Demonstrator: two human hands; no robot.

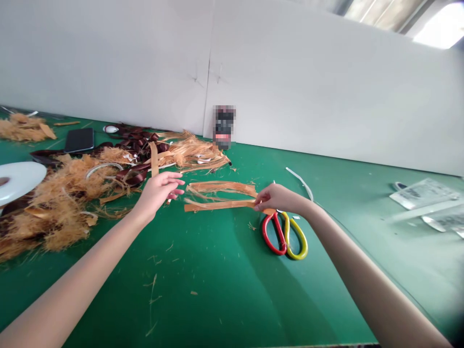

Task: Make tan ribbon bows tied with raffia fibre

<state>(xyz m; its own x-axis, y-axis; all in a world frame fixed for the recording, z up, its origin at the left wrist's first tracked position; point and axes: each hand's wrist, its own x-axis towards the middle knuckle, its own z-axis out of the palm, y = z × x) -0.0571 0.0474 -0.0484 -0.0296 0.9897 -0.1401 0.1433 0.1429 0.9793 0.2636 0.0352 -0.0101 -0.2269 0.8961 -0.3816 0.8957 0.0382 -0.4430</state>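
Observation:
My right hand pinches the right part of a flat tan raffia-like strip, low over the green table. Just behind this strip lies a loose bundle of tan fibres, its right end close to the same fingers. My left hand is open, fingers stretched out and slightly apart, left of the strip's free end. Behind it another tan strip sticks up; whether the hand touches it I cannot tell. Scissors with one red and one yellow handle lie below my right hand, their blades mostly hidden.
Frayed tan fibre and dark brown ribbon are heaped at left, beside a white spool and a black phone. Clear plastic packets lie at right. A pale wall closes the back.

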